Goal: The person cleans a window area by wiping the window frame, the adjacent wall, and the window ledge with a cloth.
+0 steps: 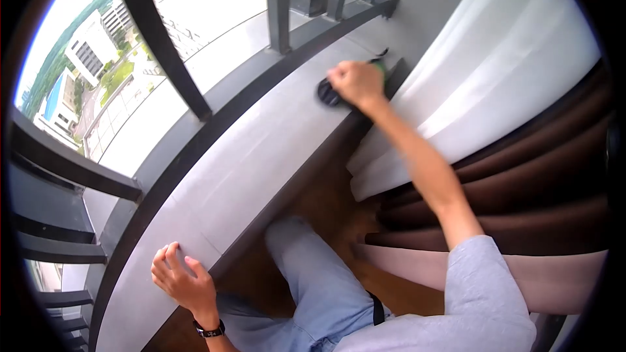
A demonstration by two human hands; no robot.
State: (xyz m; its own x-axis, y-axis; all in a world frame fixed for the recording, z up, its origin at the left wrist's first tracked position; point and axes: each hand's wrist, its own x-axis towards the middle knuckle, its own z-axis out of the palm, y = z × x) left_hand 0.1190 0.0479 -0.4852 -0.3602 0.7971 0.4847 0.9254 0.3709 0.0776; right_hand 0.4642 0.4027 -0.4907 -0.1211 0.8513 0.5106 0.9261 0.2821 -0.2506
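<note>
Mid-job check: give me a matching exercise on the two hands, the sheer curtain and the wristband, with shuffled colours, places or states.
1. Right hand
2. Left hand
3. Sheer curtain
4. Wristband

A. White
B. On the left wrist
C. Closed on a dark round tool
D. Open, over the pale sill

Pairs: 1-C; 2-D; 3-A; 4-B

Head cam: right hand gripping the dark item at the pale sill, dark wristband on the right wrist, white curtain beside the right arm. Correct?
Wrong wrist: the head view shows the dark wristband on the left hand's side. Right hand gripping the dark item at the pale sill, white curtain beside the right arm: correct.
</note>
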